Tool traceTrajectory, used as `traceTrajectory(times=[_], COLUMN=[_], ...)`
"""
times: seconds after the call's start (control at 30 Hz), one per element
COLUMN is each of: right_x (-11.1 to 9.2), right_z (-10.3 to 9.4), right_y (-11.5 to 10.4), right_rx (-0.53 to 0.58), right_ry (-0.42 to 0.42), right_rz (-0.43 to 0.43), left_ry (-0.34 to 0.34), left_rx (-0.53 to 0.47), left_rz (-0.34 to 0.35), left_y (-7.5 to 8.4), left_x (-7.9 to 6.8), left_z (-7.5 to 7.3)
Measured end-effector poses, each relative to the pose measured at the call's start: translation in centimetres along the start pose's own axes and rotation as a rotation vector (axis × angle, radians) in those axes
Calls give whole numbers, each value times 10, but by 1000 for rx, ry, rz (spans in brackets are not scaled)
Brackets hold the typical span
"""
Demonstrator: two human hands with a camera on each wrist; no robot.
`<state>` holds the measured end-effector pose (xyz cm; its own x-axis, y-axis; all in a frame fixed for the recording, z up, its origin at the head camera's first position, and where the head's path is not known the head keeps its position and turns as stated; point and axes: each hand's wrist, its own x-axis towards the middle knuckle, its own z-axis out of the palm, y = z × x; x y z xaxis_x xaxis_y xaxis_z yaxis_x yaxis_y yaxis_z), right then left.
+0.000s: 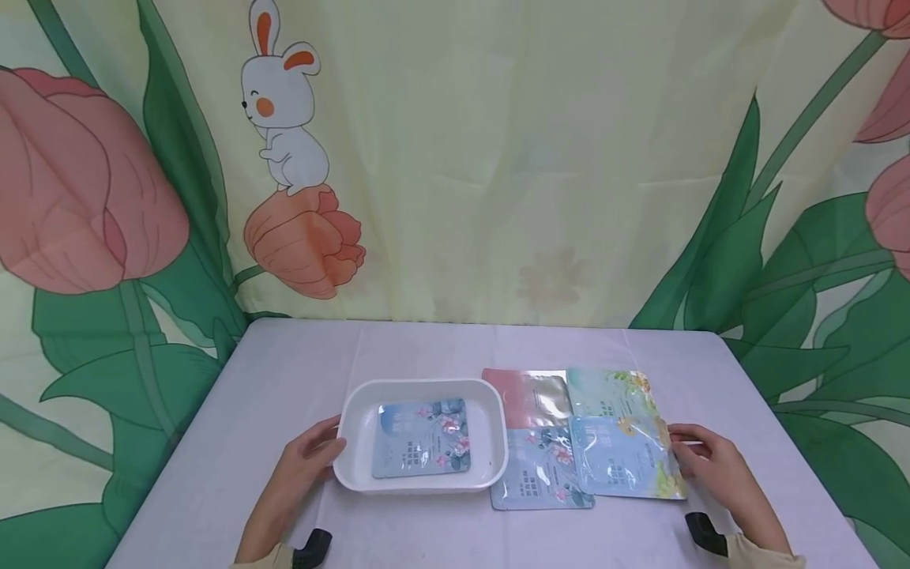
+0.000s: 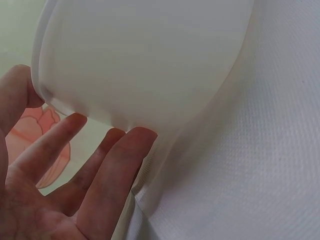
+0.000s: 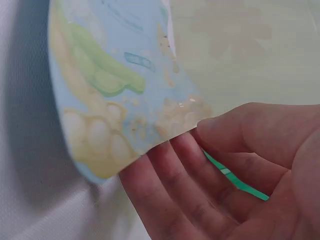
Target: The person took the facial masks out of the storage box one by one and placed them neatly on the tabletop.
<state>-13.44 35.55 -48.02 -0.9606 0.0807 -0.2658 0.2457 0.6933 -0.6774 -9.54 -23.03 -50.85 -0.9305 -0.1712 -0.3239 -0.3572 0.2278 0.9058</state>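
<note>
My left hand (image 1: 302,468) holds the left end of a white plastic tray (image 1: 348,466), thumb at the rim and fingers against the outer wall in the left wrist view. Inside the tray lies a blue flowered face-mask sachet (image 1: 421,438). With thumb and fingers, my right hand (image 1: 718,466) pinches the right edge of a light-blue face-mask sachet (image 1: 622,458). Green pods and beans are printed on that sachet (image 3: 100,75) in the right wrist view. It overlaps the lower part of a green sachet (image 1: 604,391) and borders another blue flowered sachet (image 1: 536,474).
A pink and silver sachet (image 1: 526,395) lies behind the blue flowered one, close to the tray's right end. All stand on a table with a white cloth (image 1: 419,529). Behind the table hangs a curtain (image 1: 462,158) printed with tulips and a rabbit.
</note>
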Motion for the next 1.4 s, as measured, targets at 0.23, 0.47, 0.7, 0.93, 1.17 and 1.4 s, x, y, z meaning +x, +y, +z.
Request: traceTrajectory(times=[0.23,0.47,0.7,0.93,1.17,1.4], right_x=[-1,-1,-5,-4,-5,-6], right_z=[-1,6,15,26,43,57], right_y=[-5,-19,-37,-57,-86,-110], right_rx=[-50,-26,-31,-24,16,60], right_ry=[31,16,16,24,31,22], right_rz=[-14,-33,-115,-218,-299,-377], left_ry=[-5,-1,2,1,0,-1], left_rx=[-14,-3,-2,-5,-4,-12], left_rz=[12,6,3,6,8,9], left_y=[0,0,0,0,1,3], left_x=[1,1,0,0,0,0], left_z=[1,1,1,1,1,1])
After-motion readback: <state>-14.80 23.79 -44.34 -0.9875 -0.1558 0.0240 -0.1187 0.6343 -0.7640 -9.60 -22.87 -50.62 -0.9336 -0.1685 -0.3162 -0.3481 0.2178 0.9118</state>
